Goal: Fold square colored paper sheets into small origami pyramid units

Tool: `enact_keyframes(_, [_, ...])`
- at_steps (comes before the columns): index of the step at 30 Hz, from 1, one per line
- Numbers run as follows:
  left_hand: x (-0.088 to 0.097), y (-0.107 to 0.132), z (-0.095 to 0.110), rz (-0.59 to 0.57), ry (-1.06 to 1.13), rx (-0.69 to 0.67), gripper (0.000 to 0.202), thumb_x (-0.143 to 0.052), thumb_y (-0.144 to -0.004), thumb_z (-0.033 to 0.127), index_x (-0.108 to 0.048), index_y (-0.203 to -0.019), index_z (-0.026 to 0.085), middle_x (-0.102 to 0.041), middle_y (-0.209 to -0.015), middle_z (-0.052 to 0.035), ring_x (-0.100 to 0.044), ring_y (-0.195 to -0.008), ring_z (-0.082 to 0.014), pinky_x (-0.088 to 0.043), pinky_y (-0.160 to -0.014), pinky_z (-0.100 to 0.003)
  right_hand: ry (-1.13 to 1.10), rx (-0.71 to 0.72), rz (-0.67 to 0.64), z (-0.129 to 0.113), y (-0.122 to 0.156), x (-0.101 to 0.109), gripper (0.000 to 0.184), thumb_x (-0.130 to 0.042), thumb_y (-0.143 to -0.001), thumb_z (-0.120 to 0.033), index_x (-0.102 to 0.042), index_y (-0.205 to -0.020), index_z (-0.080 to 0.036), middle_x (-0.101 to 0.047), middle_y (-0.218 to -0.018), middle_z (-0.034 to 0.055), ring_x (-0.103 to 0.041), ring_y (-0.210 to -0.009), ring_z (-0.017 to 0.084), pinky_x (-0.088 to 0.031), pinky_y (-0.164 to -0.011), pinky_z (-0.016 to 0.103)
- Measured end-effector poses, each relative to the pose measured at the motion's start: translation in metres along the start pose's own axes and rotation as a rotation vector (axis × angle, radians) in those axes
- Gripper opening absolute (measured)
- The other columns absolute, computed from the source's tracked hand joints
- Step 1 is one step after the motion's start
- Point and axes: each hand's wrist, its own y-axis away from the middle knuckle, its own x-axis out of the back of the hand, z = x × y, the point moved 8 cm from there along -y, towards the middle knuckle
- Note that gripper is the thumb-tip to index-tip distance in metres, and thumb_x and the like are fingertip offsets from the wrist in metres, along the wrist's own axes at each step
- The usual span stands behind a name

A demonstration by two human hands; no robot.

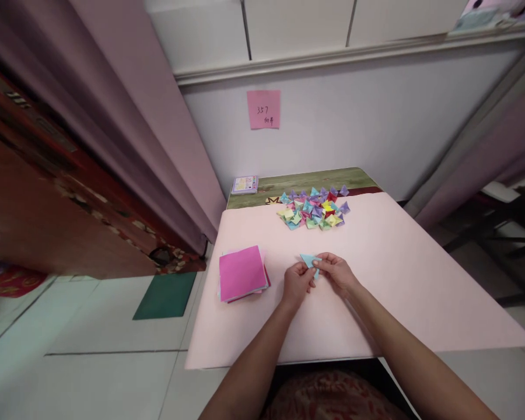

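My left hand (296, 284) and my right hand (338, 272) meet over the middle of the pink table cover (398, 280). Both pinch a small light-blue folded paper piece (310, 261), whose pointed corner sticks out to the far side. Beside my left hand lies a stack of square paper sheets (242, 272) with a magenta sheet on top. Farther back sits a pile of several folded paper pieces (314, 209) in blue, purple, yellow, green and red.
A small pack of paper (245, 185) lies on the bare wooden strip (297, 182) at the table's far edge. A pink sticky note (263, 109) hangs on the white wall. A pinkish curtain and a red wooden door stand at the left, dark chair legs at the right.
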Motion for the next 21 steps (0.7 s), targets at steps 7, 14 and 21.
enact_keyframes(7, [0.0, 0.001, 0.001, -0.028, -0.036, -0.025, 0.029, -0.068, -0.075, 0.04, -0.054, -0.062, 0.017, -0.051, -0.043, 0.0053, -0.036, -0.032, -0.0056, -0.024, -0.035, -0.02, 0.091, 0.075, -0.014, -0.002, 0.004, -0.001, 0.032, -0.087, -0.061, -0.042, -0.071, -0.073, -0.018, -0.066, -0.063, -0.0002, -0.055, -0.056, 0.011, -0.042, -0.057, 0.025])
enact_keyframes(14, [0.002, 0.001, 0.005, 0.027, -0.019, -0.054, 0.033, -0.067, -0.077, 0.049, -0.055, -0.076, 0.018, -0.054, -0.05, 0.0057, -0.043, -0.036, -0.0068, -0.027, -0.034, -0.018, 0.113, 0.22, 0.094, -0.004, 0.008, 0.006, 0.03, -0.085, -0.063, -0.044, -0.07, -0.069, -0.019, -0.064, -0.06, -0.0005, -0.052, -0.055, 0.011, -0.042, -0.056, 0.025])
enact_keyframes(21, [0.002, 0.001, 0.002, 0.02, -0.019, -0.085, 0.035, -0.069, -0.076, 0.049, -0.056, -0.068, 0.017, -0.053, -0.049, 0.0055, -0.04, -0.038, -0.0052, -0.029, -0.039, -0.018, 0.112, 0.241, 0.104, -0.005, 0.01, 0.009, 0.035, -0.085, -0.06, -0.046, -0.07, -0.079, -0.02, -0.064, -0.066, -0.0018, -0.053, -0.056, 0.011, -0.043, -0.055, 0.024])
